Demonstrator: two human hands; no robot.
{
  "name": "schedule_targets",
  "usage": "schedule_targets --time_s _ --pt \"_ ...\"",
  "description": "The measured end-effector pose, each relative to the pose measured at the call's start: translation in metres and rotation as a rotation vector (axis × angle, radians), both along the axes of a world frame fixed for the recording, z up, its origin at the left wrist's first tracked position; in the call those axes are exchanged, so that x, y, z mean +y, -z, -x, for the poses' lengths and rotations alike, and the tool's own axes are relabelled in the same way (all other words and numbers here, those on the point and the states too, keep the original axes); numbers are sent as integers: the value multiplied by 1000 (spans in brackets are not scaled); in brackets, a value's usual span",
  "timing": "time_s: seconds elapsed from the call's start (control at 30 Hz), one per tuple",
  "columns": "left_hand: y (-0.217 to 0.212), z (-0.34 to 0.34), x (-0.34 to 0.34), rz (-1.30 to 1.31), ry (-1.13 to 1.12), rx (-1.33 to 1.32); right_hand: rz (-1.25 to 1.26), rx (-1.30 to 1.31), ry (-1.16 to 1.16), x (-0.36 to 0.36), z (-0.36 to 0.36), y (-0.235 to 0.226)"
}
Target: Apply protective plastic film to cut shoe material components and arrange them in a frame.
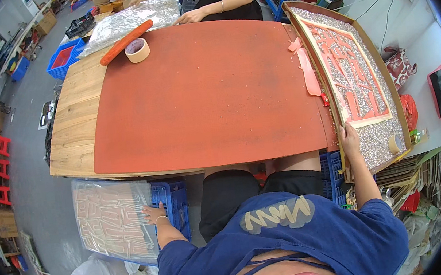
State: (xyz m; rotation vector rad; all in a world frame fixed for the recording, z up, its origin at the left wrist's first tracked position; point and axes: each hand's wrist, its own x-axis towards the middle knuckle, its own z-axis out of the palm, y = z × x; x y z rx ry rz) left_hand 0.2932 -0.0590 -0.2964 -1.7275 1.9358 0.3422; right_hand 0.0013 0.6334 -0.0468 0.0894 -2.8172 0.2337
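My left hand [154, 213] lies with fingers spread on the right edge of a clear plastic sheet [116, 215] bearing pale cut-out shapes. That sheet rests beside and partly over a blue plastic crate [177, 209]. At the right, my right hand [349, 142] grips the near left corner of a cream-edged frame [370, 121] with pink stencil-like strips inside. The frame lies in a long, shallow tray [402, 113] of silvery glitter. Part of my right hand's grip is hidden by the tray's side.
A reddish-brown board [205, 96] covers most of the wooden table [76, 120]. On its far left lie an orange roll [125, 43] and a tape roll [137, 50]. Pink scraps [308, 72] lie by the tray; another tape roll [395, 144] is inside it. A co-worker's hand [191, 16] is across the table.
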Motion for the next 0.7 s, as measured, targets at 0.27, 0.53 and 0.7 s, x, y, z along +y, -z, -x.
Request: schedule_targets --time_s 0.27,0.53,0.7 --pt "27 -2 1 72 182 -100 70 18 1 -3 -2 -5" --pt "-9 23 -9 162 192 -58 89 9 21 -1 -2 -2" --pt "14 8 -29 125 321 108 69 6 37 -1 -2 -1"
